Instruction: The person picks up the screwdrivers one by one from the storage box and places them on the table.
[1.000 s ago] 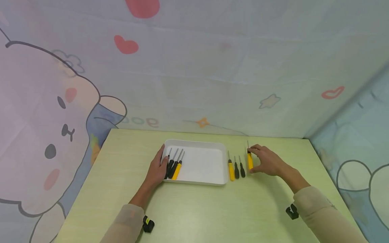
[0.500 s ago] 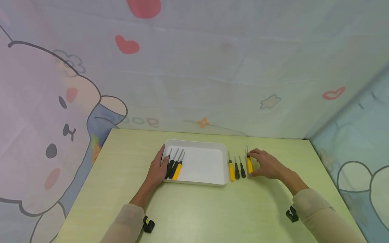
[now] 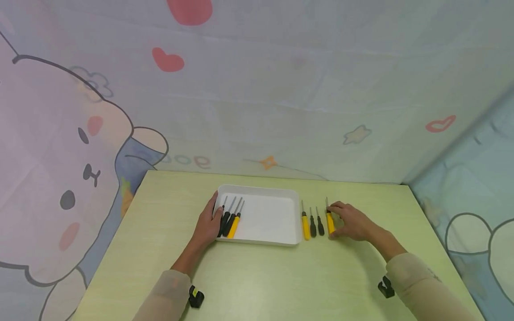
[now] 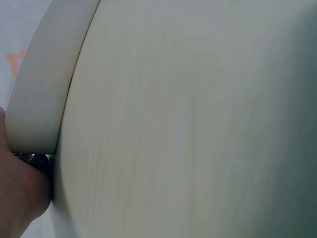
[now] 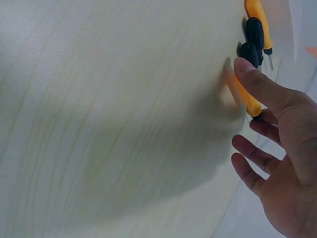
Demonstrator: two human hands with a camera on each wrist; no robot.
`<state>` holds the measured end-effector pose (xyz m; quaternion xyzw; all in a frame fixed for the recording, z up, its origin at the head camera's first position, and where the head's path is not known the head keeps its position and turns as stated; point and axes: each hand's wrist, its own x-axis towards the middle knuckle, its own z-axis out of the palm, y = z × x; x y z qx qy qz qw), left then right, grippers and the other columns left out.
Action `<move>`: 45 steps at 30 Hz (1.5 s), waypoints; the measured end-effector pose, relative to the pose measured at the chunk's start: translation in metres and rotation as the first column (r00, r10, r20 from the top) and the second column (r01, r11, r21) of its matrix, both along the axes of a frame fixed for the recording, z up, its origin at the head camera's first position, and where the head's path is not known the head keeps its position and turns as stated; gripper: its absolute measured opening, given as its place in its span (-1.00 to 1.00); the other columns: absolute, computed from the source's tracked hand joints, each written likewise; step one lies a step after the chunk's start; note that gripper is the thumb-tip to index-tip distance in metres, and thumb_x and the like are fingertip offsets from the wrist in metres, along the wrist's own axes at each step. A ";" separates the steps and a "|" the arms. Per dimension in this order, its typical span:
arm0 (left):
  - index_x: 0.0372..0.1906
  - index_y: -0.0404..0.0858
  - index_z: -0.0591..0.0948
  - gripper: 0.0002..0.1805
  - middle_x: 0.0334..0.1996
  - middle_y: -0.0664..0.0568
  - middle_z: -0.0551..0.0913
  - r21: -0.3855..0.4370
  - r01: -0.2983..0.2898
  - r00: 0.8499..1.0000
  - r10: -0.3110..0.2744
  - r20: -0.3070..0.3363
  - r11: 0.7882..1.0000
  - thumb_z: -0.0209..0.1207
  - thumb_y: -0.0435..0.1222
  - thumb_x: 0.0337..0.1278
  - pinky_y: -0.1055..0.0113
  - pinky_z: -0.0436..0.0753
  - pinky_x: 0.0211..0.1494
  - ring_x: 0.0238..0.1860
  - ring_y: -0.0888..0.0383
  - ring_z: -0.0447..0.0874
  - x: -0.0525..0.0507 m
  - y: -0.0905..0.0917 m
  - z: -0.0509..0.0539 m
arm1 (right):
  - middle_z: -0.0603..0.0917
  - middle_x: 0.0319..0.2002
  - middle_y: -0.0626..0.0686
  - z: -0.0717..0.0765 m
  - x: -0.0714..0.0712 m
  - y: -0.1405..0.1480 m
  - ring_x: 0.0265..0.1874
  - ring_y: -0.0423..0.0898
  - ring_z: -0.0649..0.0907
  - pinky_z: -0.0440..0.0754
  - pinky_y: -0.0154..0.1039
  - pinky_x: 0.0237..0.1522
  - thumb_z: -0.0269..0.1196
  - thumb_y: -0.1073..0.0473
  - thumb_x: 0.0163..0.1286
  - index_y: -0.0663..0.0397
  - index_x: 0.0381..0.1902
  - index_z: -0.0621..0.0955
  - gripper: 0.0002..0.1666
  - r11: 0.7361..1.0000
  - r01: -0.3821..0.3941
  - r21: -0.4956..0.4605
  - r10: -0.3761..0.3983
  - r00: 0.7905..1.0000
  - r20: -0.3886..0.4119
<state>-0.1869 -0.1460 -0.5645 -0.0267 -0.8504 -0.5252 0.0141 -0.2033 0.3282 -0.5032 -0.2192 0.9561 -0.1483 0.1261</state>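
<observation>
My left hand (image 3: 207, 226) grips the left end of a white tray (image 3: 269, 218), thumb over the rim and fingers along the outer side. Inside the tray, beside that thumb, lie black-handled screwdrivers (image 3: 229, 224) and a yellow-handled one (image 3: 234, 226). To the right of the tray, my right hand (image 3: 353, 224) pinches another yellow screwdriver (image 3: 330, 223) between thumb and fingertips, blade pointing to the back. In the right wrist view its yellow handle (image 5: 247, 99) is low over the table, thumb at one end, a finger at the other; the remaining fingers are free of it.
Between tray and right hand, a yellow screwdriver (image 3: 306, 227) and two black ones (image 3: 313, 228) lie side by side on the pale wooden table (image 3: 257, 276). A printed cloth (image 3: 257, 111) hangs behind the table's back edge. Each wrist carries a small black device (image 3: 196, 297).
My right hand has come down toward the table's front with the yellow screwdriver, bringing it beside the row of others. The left hand and the tray have stayed in place.
</observation>
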 end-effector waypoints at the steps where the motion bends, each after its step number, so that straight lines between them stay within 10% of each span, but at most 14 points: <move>1: 0.75 -0.13 -0.01 -0.31 0.70 -0.09 0.09 0.001 0.001 1.000 -0.001 0.000 1.000 -0.12 -0.22 0.73 -0.05 0.04 0.70 0.69 -0.06 0.01 0.000 0.000 0.000 | 0.48 0.41 0.36 0.000 0.000 0.000 0.34 0.40 0.48 0.46 0.36 0.35 0.64 -0.18 0.13 0.30 0.46 0.50 0.10 1.000 -0.004 -0.001 0.004 1.000 -0.001; 45: 0.75 -0.15 -0.01 -0.32 0.70 -0.09 0.08 -0.021 -0.009 1.000 0.009 -0.003 1.000 -0.14 -0.23 0.73 -0.05 0.02 0.70 0.69 -0.06 0.00 -0.001 0.002 0.001 | 0.48 0.42 0.34 -0.002 0.002 -0.001 0.34 0.41 0.47 0.49 0.34 0.33 0.66 -0.12 0.11 0.28 0.48 0.49 0.10 1.000 -0.018 0.013 0.018 1.000 -0.009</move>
